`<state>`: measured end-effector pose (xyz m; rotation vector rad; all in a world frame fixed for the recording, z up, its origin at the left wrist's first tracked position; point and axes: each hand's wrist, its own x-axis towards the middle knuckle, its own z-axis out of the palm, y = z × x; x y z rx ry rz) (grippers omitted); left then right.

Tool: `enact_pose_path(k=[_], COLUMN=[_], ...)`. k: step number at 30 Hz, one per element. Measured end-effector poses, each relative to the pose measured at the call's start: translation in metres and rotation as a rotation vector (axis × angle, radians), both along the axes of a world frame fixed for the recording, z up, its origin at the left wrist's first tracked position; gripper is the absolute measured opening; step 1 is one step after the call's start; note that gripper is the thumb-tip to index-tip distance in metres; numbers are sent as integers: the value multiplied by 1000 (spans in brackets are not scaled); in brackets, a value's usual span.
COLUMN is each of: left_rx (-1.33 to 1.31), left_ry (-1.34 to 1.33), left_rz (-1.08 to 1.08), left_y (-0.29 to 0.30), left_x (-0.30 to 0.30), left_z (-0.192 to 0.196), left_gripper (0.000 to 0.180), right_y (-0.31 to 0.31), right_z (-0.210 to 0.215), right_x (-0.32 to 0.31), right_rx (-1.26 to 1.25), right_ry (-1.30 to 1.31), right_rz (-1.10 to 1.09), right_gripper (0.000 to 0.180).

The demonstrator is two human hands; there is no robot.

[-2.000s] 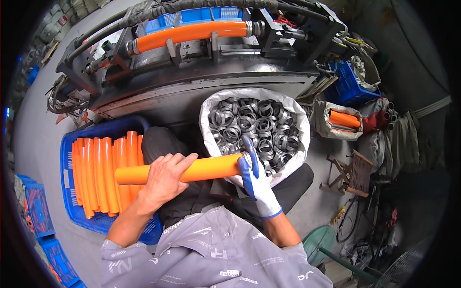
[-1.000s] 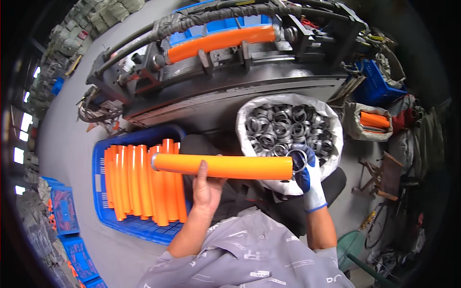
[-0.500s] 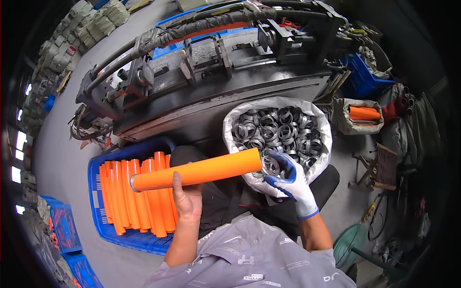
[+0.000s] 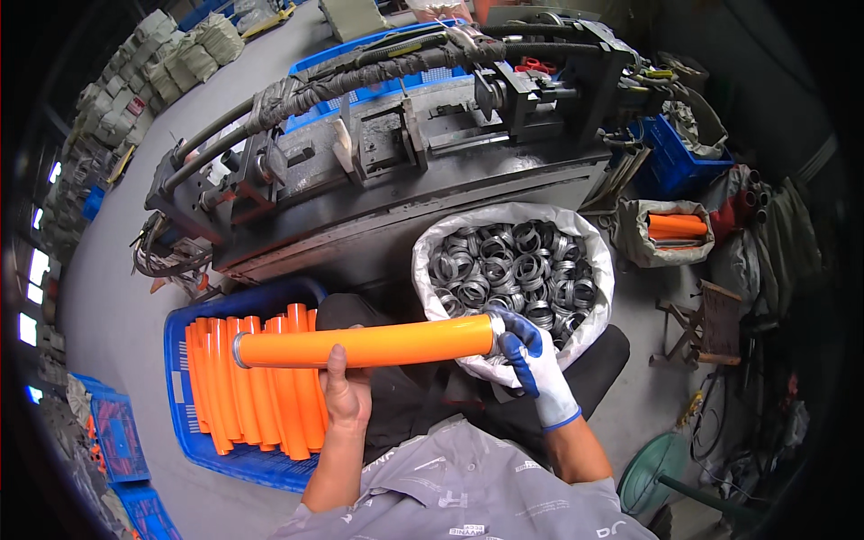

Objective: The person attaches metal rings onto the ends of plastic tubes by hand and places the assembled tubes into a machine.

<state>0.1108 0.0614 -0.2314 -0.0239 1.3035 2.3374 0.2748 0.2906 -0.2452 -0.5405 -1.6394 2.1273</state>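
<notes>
Fingers of my left hand wrap the orange tube, keeping it level; gloved right hand, at three o'clock, pinches its end ring over the sack.

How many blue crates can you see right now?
4. One holds the orange tubes by the left hand: crate. Two sit at lower left. One stands right of the machine. Blue behind the machine may be another.
</notes>
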Motion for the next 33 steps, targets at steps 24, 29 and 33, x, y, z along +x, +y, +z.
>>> enact_pose_path(k=[24,29,33], left_rx=[318,293,183], left_ry=[82,207,74], left_rz=[-207,-94,85], left_y=[112,220,266], left_x=[-130,-194,-253], left_z=[7,63,58], left_gripper=[33,39,49], right_y=[50,51,52], right_z=[-136,-145,-139], right_x=[25,27,20], right_rx=[1102,1105,1101], right_ry=[-809,-758,-757], right_rz=[7,-53,-15], right_gripper=[72,70,69])
